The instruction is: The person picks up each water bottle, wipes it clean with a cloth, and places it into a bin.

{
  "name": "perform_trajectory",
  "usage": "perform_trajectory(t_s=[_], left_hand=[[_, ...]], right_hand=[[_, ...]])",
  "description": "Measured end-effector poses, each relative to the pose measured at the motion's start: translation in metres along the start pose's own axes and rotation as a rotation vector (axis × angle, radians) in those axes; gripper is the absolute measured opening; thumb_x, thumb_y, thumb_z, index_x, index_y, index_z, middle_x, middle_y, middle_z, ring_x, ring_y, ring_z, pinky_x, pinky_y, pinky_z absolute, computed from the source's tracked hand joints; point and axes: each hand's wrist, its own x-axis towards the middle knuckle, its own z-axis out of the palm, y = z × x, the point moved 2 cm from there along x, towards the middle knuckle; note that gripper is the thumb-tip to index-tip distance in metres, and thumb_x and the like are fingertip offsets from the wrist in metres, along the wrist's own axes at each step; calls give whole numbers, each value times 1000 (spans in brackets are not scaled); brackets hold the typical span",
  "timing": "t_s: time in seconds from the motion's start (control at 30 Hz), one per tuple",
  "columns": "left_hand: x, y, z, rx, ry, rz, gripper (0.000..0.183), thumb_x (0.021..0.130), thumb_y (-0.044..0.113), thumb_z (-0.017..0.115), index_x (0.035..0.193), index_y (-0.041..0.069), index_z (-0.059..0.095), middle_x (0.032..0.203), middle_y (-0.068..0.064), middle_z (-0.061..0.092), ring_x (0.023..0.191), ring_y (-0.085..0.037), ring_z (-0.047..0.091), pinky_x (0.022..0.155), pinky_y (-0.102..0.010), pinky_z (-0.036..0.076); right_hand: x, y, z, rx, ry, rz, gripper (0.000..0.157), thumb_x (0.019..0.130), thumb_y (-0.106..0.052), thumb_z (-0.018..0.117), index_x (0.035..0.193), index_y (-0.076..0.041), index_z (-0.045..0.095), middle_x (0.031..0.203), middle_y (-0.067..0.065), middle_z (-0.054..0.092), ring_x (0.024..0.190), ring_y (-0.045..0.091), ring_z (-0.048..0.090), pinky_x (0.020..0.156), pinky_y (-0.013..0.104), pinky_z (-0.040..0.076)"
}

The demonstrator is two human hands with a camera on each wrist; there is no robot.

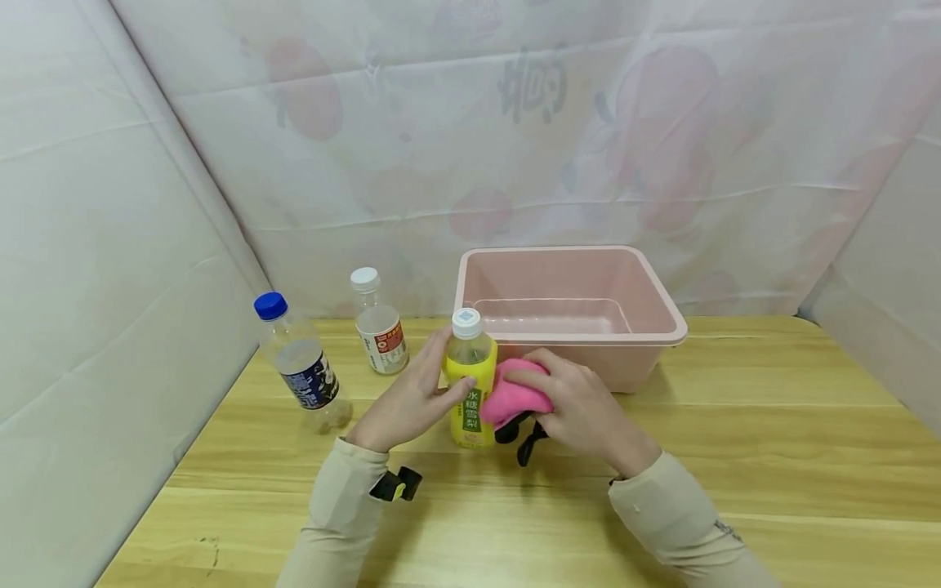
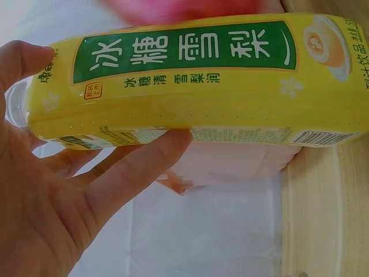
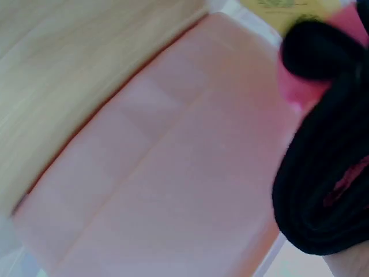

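Observation:
Near the middle of the table, my left hand (image 1: 414, 398) holds a yellow-labelled drink bottle (image 1: 470, 359) with a white cap, thumb at the front and fingers round its side. The bottle stands upright; its yellow label (image 2: 190, 104) fills much of the left wrist view. My right hand (image 1: 577, 400) grips a bunched pink cloth (image 1: 515, 396) against the bottle's right side. Black trim and a loop (image 1: 531, 443) hang below the cloth. In the right wrist view, a thick black band (image 3: 317, 173) and some pink fabric show at the right, with the fingers mostly hidden.
A pink plastic bin (image 1: 566, 339) stands just behind my hands. To the left are a clear bottle (image 1: 382, 339) with a white cap and another clear bottle (image 1: 309, 376) with a blue cap. Pale fabric walls (image 1: 412, 180) enclose the wooden table (image 1: 772, 457).

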Motion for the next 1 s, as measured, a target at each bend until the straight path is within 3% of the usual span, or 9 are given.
perform_trajectory(t_s=[0.1, 0.2, 0.33, 0.63, 0.87, 1.0], left_hand=[[0, 1, 0, 4, -2, 2, 70, 102, 15, 61, 158, 3, 22, 148, -18, 42, 136, -31, 44, 111, -46, 42], [0, 0, -1, -3, 1, -1, 70, 102, 14, 61, 159, 4, 22, 149, -18, 42, 136, -31, 44, 110, -47, 43], [0, -1, -2, -23, -1, -2, 68, 102, 14, 61, 158, 5, 24, 148, -17, 43, 135, -30, 46, 108, -46, 46], [1, 1, 2, -34, 26, -32, 72, 99, 16, 65, 158, 5, 25, 148, -16, 43, 134, -30, 47, 104, -46, 49], [5, 3, 15, 95, 185, -55, 76, 88, 22, 77, 149, 0, 36, 126, -14, 54, 105, -27, 60, 85, -42, 58], [7, 4, 22, 145, 280, -44, 75, 84, 19, 81, 143, -3, 40, 118, -15, 59, 99, -27, 62, 79, -40, 59]], right_hand=[[4, -1, -5, 76, 179, -34, 60, 63, 20, 64, 116, -6, 72, 112, 14, 65, 93, 29, 67, 76, 42, 61], [7, -2, -10, 165, 356, -41, 58, 62, 24, 61, 114, 1, 72, 113, 20, 64, 99, 35, 66, 91, 34, 58], [8, -2, -15, 244, 481, -25, 58, 61, 27, 58, 113, 4, 72, 114, 24, 63, 102, 40, 63, 102, 22, 47], [6, -1, -16, 254, 439, -12, 59, 62, 29, 64, 114, 3, 71, 118, 23, 62, 105, 39, 61, 103, 19, 44], [6, -1, -17, 239, 418, -21, 60, 63, 29, 64, 115, 1, 71, 117, 21, 62, 105, 38, 62, 103, 18, 44], [5, 0, -18, 223, 398, -21, 60, 63, 28, 64, 116, 0, 71, 116, 21, 63, 104, 37, 63, 102, 16, 44]])
